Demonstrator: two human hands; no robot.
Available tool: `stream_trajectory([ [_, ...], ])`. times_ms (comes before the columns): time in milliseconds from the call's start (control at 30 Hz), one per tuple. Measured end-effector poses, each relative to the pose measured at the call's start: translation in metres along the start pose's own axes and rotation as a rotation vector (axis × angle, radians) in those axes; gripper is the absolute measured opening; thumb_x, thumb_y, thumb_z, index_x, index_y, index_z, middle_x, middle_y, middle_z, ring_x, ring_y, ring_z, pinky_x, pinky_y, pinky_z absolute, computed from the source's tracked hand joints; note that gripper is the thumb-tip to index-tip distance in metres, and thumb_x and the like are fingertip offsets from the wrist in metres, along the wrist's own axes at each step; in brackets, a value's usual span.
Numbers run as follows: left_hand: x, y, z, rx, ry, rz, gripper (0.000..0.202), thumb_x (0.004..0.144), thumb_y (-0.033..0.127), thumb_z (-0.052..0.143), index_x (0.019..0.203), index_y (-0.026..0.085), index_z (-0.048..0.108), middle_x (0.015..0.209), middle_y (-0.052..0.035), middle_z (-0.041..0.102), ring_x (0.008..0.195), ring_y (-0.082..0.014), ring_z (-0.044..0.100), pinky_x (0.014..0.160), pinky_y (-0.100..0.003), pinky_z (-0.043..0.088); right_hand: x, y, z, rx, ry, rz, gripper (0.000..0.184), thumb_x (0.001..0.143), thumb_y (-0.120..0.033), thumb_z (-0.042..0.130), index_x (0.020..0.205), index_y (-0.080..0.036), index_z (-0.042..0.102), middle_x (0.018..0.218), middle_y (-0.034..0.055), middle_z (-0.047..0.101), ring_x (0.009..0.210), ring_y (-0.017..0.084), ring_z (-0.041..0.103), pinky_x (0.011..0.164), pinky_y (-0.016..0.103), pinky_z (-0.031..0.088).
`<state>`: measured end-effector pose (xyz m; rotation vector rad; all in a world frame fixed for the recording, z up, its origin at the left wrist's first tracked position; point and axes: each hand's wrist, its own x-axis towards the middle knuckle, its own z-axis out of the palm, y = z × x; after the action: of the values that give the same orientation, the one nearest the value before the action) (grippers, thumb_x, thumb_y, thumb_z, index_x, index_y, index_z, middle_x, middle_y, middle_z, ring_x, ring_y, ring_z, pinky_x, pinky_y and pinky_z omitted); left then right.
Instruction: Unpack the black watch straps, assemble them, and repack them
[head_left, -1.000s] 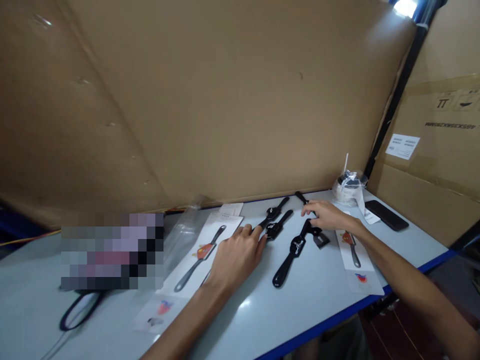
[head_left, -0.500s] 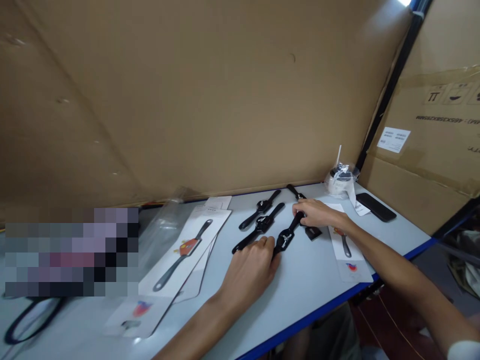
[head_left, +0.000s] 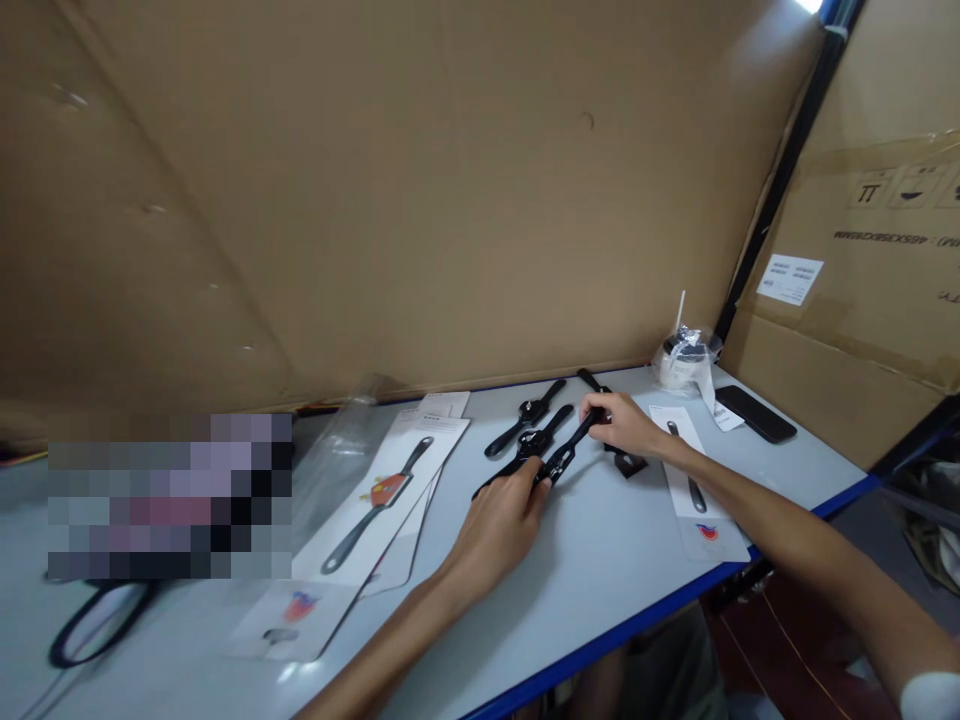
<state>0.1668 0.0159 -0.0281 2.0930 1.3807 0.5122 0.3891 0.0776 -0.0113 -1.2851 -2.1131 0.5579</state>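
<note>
A black spokeshave (head_left: 559,466) is held between my two hands, seen nearly edge-on and slanting up to the right. My left hand (head_left: 501,515) is closed around its near handle, and my right hand (head_left: 619,421) grips the far handle. Just behind it lies a second spokeshave (head_left: 535,441), partly covered by my left fingers; I cannot tell if they touch it. Another spokeshave (head_left: 532,411) rests farther back. Beyond my right hand a further black handle (head_left: 589,379) shows, its remainder mostly hidden. A small dark block-like piece (head_left: 630,464) sits below my right wrist.
Printed packaging cards (head_left: 360,580) with a spokeshave picture and clear plastic (head_left: 337,440) lie at left. Another card (head_left: 705,535) is under my right forearm. A bagged cup (head_left: 682,365) and a black phone-like object (head_left: 756,413) stand right. Cardboard (head_left: 450,200) walls the back.
Both hands have shifted slightly left with the spokeshave, which has turned from showing its flat face to nearly edge-on. The view has swung a little left.
</note>
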Motion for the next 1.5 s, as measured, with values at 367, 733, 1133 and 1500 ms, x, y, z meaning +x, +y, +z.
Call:
stream_trajectory([
  [367, 0.0, 0.002, -0.003, -0.806, -0.136, -0.259, 0.022, 0.089, 0.036, 0.056, 0.079, 0.022, 0.042, 0.06, 0.0081, 0.043, 0.043, -0.006, 0.031, 0.04, -0.018, 0.02, -0.014, -0.014, 0.005, -0.133, 0.231, -0.206, 0.018, 0.086, -0.013, 0.058, 0.1, -0.019, 0.068, 0.098, 0.0061, 0.067, 0.092, 0.02, 0.062, 0.086, 0.033, 0.048],
  [733, 0.009, -0.007, 0.009, -0.715, -0.121, -0.178, 0.022, 0.09, 0.033, 0.059, 0.077, 0.022, 0.044, 0.054, 0.0089, 0.044, 0.038, -0.0064, 0.034, 0.038, -0.019, 0.025, -0.026, -0.036, 0.027, -0.278, -0.146, -0.314, 0.014, 0.097, -0.012, 0.055, 0.09, -0.019, 0.065, 0.092, 0.0071, 0.07, 0.085, 0.019, 0.061, 0.08, 0.032, 0.047],
  [1133, 0.003, 0.002, -0.005, -0.988, -0.071, -0.273, 0.02, 0.088, 0.032, 0.056, 0.082, 0.023, 0.039, 0.059, 0.0092, 0.038, 0.042, -0.0053, 0.027, 0.04, -0.019, 0.015, -0.01, -0.016, -0.019, 0.297, -0.219, 0.21, 0.007, 0.075, -0.019, 0.071, 0.071, -0.017, 0.067, 0.061, -0.0033, 0.063, 0.047, 0.01, 0.054, 0.044, 0.021, 0.043],
  [1500, 0.0, 0.004, -0.004, -1.039, -0.024, -0.285, 0.02, 0.087, 0.032, 0.058, 0.082, 0.023, 0.041, 0.059, 0.0079, 0.04, 0.043, -0.0049, 0.027, 0.042, -0.022, 0.013, 0.001, 0.008, -0.02, -0.095, -0.129, 0.139, 0.004, 0.085, -0.019, 0.069, 0.083, -0.016, 0.071, 0.068, -0.0017, 0.067, 0.061, 0.011, 0.058, 0.058, 0.022, 0.04],
])
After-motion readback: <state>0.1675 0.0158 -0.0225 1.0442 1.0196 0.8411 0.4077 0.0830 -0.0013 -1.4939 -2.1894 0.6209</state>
